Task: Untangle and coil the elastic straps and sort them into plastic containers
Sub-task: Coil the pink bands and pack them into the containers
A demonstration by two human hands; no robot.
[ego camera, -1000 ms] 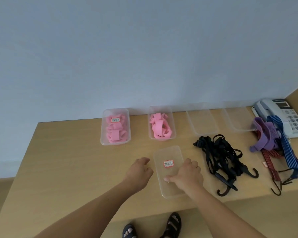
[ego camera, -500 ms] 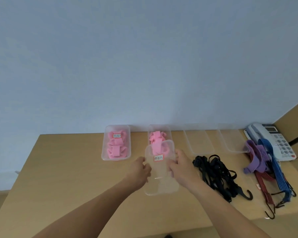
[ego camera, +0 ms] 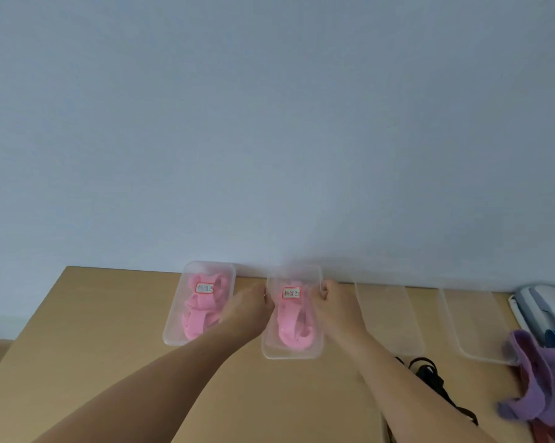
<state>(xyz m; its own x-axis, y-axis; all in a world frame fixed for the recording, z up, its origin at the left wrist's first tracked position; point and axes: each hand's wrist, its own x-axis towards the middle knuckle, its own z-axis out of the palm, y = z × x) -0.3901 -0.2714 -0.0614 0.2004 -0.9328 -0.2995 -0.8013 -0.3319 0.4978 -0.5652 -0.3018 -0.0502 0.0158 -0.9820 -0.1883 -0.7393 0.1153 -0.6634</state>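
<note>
Between both hands point(ego camera: 249, 311) point(ego camera: 338, 310), the lidded container point(ego camera: 293, 350) bears an unreadable red-bordered label point(ego camera: 291, 293).

A single wide-angle camera on the person's head looks from above the near side of the table point(ego camera: 77, 330), facing forward and only slightly down. The wall point(ego camera: 269, 123) fills the upper two thirds of the frame, and the table lies across the bottom third. Both forearms rise from the bottom edge to the left hand point(ego camera: 247, 311) and right hand point(ego camera: 336, 311), which grip the lidded container point(ego camera: 293, 353) at lower centre, close to the lens. The right edge of the frame crops the telephone point(ego camera: 544, 308) and the purple strap point(ego camera: 532, 388).
</note>
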